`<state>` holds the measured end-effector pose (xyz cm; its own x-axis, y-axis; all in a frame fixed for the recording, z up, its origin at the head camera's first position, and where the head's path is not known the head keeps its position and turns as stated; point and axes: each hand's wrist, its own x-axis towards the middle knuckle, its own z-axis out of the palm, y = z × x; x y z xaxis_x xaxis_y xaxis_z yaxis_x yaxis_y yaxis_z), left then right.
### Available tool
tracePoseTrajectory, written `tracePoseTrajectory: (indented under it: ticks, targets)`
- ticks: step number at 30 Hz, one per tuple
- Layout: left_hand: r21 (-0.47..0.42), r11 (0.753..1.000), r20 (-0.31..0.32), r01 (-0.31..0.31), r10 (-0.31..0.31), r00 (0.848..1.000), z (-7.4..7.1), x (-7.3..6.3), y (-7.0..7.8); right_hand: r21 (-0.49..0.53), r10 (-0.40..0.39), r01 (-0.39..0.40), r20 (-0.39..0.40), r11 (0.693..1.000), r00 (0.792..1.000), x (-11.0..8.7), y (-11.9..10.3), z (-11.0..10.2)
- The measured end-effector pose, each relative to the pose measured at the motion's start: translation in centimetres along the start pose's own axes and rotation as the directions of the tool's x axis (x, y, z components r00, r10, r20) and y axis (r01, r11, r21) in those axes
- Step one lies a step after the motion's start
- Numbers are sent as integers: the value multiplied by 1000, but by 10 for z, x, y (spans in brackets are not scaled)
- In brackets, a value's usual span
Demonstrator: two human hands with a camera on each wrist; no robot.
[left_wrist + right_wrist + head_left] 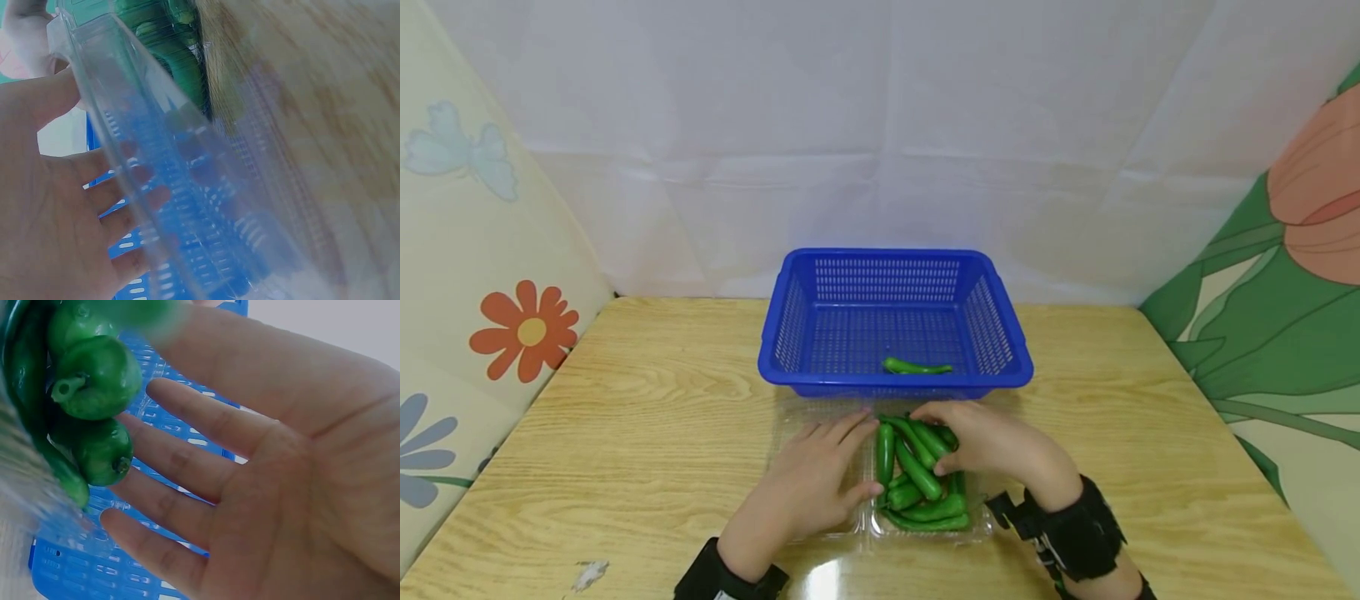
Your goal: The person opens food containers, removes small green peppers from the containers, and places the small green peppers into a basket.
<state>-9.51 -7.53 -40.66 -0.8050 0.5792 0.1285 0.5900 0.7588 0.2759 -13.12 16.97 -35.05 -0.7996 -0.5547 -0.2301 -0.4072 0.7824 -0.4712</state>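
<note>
Green chili peppers [917, 467] lie heaped in one half of a clear plastic clamshell box [977, 527]. My left hand [820, 475] reaches over the other half, fingers extended and thumb by the leftmost pepper. In the left wrist view, its fingers show behind the clear wall [119, 144] of the box. My right hand [992, 442] is at the right side of the heap, its fingers spread and only slightly bent. In the right wrist view, fingertips lie right at the peppers [100, 381] and are partly hidden behind them.
Directly behind the box stands a blue perforated basket [895, 380] with a single green pepper [917, 367] on its floor near the front wall. Both stand on a wood-grain table [662, 417]. A white cloth backdrop [887, 150] hangs behind, with patterned panels at both sides.
</note>
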Motion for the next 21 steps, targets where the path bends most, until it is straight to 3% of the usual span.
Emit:
tracePoseTrajectory:
  ticks: [21]
  targets:
    - [1, 1000, 26, 14, -14, 1000, -2, 0, 1, -41, 6, -5, 25, 999, 1000, -2, -1, 0]
